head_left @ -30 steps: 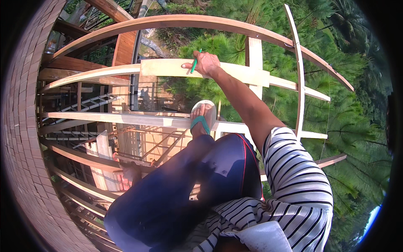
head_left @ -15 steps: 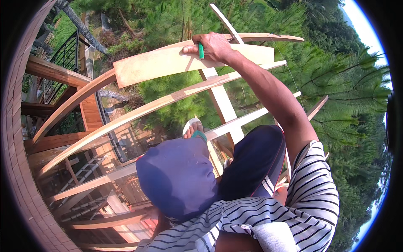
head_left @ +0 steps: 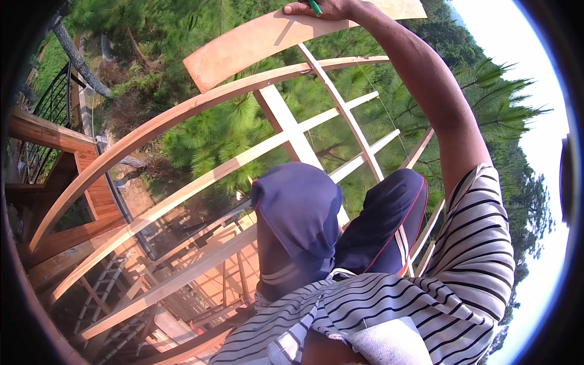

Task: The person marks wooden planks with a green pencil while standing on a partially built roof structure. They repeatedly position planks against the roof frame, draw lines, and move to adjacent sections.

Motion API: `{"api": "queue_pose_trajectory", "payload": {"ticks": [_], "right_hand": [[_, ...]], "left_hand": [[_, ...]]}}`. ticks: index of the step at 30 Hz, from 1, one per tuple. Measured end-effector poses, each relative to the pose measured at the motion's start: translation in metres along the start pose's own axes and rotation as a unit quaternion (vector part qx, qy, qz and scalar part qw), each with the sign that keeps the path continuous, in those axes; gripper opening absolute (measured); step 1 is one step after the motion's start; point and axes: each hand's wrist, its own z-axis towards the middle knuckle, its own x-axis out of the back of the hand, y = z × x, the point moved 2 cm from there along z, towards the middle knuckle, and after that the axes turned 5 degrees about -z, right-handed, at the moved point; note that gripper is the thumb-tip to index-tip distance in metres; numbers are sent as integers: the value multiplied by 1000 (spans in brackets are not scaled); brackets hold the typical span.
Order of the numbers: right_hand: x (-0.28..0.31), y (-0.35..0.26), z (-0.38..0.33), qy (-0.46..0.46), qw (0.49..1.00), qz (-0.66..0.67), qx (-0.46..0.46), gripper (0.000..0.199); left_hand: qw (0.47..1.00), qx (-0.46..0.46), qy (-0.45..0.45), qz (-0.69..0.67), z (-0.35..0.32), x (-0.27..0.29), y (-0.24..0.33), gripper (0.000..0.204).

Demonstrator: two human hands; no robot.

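Note:
My right hand (head_left: pixel 331 8), at the top edge of the view, grips the upper edge of a flat, pale wooden board (head_left: pixel 243 48) with its thumb lying over the near face. A short green stick (head_left: pixel 314 7), perhaps a pencil or marker, is caught in the same hand. The board is held out beyond the outermost curved wooden beam (head_left: pixel 164 112); its lower left corner meets or overlaps the beam, and I cannot tell which. Part of the fingers is cut off by the frame. My left hand is not in view.
I am perched on an open roof frame of curved beams (head_left: pixel 201 176), with a broad crosspiece (head_left: pixel 292 131) and a thin batten (head_left: pixel 340 103) across them. Gaps between them show scaffold parts and boards far below. A taut line (head_left: pixel 386 109) hangs at the right. Pine trees surround the frame.
My right hand has moved the board up and outward, from over the outer curved beam to beyond it. The view has shifted, and my left foot is now hidden.

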Motion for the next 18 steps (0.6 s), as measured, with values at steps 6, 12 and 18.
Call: {"api": "queue_pose_trajectory", "payload": {"ticks": [6, 12, 18], "right_hand": [[38, -10, 60, 22, 999, -17, 41, 68], [-53, 62, 29, -59, 998, -25, 26, 75], [-225, 95, -76, -253, 959, 121, -38, 87]], "left_hand": [[1000, 6, 9, 20, 4, 14, 27, 47], [991, -7, 129, 43, -11, 70, 39, 46], [950, -13, 307, 44, -53, 136, 22, 45]]}}
